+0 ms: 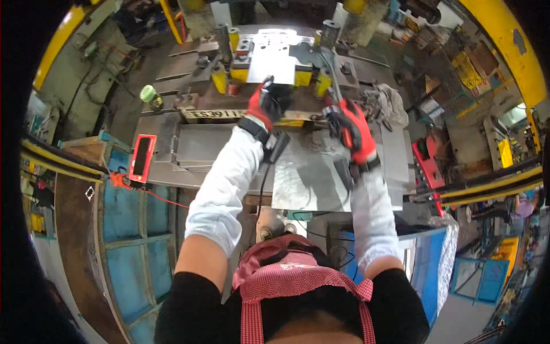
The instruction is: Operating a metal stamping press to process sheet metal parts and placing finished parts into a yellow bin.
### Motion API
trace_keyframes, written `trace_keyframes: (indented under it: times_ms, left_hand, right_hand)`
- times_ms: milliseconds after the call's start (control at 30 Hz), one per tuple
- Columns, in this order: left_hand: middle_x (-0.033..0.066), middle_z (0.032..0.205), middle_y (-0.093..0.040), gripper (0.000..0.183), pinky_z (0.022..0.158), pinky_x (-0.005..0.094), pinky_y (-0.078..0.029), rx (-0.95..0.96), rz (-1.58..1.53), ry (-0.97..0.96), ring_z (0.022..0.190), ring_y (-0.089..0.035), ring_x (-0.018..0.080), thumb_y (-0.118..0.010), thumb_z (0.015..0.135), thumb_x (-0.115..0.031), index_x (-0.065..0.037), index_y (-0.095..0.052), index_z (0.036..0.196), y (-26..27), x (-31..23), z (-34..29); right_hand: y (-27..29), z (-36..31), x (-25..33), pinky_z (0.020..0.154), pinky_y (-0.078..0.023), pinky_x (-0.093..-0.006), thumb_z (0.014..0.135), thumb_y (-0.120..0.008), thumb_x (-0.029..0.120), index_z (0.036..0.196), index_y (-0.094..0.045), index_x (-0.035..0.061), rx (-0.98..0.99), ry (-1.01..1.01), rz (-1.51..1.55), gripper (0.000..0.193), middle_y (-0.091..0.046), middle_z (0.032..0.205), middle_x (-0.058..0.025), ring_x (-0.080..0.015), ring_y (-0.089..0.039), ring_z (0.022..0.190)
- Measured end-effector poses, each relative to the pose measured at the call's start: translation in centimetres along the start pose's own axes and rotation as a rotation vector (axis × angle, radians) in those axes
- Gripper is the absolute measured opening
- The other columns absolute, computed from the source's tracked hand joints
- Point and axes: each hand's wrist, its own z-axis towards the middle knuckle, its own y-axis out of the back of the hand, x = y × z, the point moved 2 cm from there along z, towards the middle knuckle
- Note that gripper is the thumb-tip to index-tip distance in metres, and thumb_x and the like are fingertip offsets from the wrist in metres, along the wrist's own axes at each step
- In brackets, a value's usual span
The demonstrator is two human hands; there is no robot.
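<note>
My left hand (269,103), in a red and black glove, is at the near edge of a bright metal sheet (271,66). Its fingers are closed at that edge, partly hidden by the dark glove. The sheet has holes toward its far end and lies between the posts of a press die (240,74). In my right hand (350,129), also gloved, is a long grey rod-shaped tool (334,74) that slants up toward the die's right side. Below my hands, a wide flat metal sheet (309,178) lies on the near table.
Yellow guide blocks (219,78) and dark posts (329,34) stand around the die. A crumpled grey cloth (391,106) lies at the right. A red tray (142,157) sits on the table's left side. Blue frames (123,212) flank me.
</note>
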Motion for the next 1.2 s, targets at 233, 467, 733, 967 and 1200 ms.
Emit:
trace_keyframes:
  times_ms: [233,467,733,967,1200]
  left_hand:
    - [0.0113,0.098,-0.062,0.032,0.075,0.0384,-0.05,-0.257,-0.027,-0.317,0.084,-0.061,0.0261,-0.052,0.088,-0.028,-0.002,-0.054,0.108,-0.1,-0.2,2.0]
    - [0.004,0.073,-0.06,0.02,0.06,0.0275,-0.046,-0.278,1.622,-0.853,0.063,-0.058,0.0152,-0.057,0.086,-0.022,-0.002,-0.061,0.081,-1.3,-5.6,-11.5]
    - [0.0147,0.099,-0.062,0.023,0.084,0.034,-0.043,-0.001,2.015,-0.486,0.094,-0.057,0.0257,-0.059,0.08,-0.017,0.0,-0.063,0.094,-4.2,-16.7,-19.9]
    - [0.0162,0.105,-0.06,0.035,0.088,0.0406,-0.039,0.626,1.736,-0.309,0.1,-0.052,0.0318,-0.058,0.079,-0.033,-0.001,-0.064,0.09,-4.0,-14.1,-16.3]
    - [0.0136,0.119,-0.054,0.039,0.098,0.0342,-0.036,0.388,1.099,-0.134,0.114,-0.048,0.0256,-0.054,0.085,-0.022,-0.002,-0.05,0.118,-1.1,-9.9,-11.7]
  right_hand:
    - [1.3,-16.5,0.1,0.045,-0.042,-0.0238,0.082,-0.054,0.01,0.13,-0.037,0.0051,-0.234,-0.778,0.711,0.051,-0.058,0.08,-0.0079,-0.0109,-0.049,0.051]
    - [1.3,-18.4,-3.4,0.042,-0.04,-0.0242,0.082,-0.055,0.009,0.129,-0.041,0.0058,-0.2,-0.921,0.624,0.049,-0.061,0.078,-0.0069,-0.0108,-0.051,0.051]
    - [0.0,-8.5,9.5,0.064,-0.046,-0.0303,0.07,-0.065,0.014,0.126,-0.043,0.0034,0.228,-0.314,-0.126,0.061,-0.059,0.084,-0.0112,-0.0226,-0.058,0.07]
    - [-4.7,-7.3,11.3,0.075,-0.045,-0.0356,0.068,-0.068,0.022,0.13,-0.04,0.009,0.544,0.003,-0.37,0.07,-0.055,0.1,-0.0161,-0.0299,-0.059,0.085]
    - [-4.5,-9.3,9.8,0.072,-0.039,-0.0184,0.077,-0.062,0.01,0.134,-0.033,0.0018,0.394,-0.707,0.62,0.065,-0.051,0.085,0.003,-0.005,-0.042,0.072]
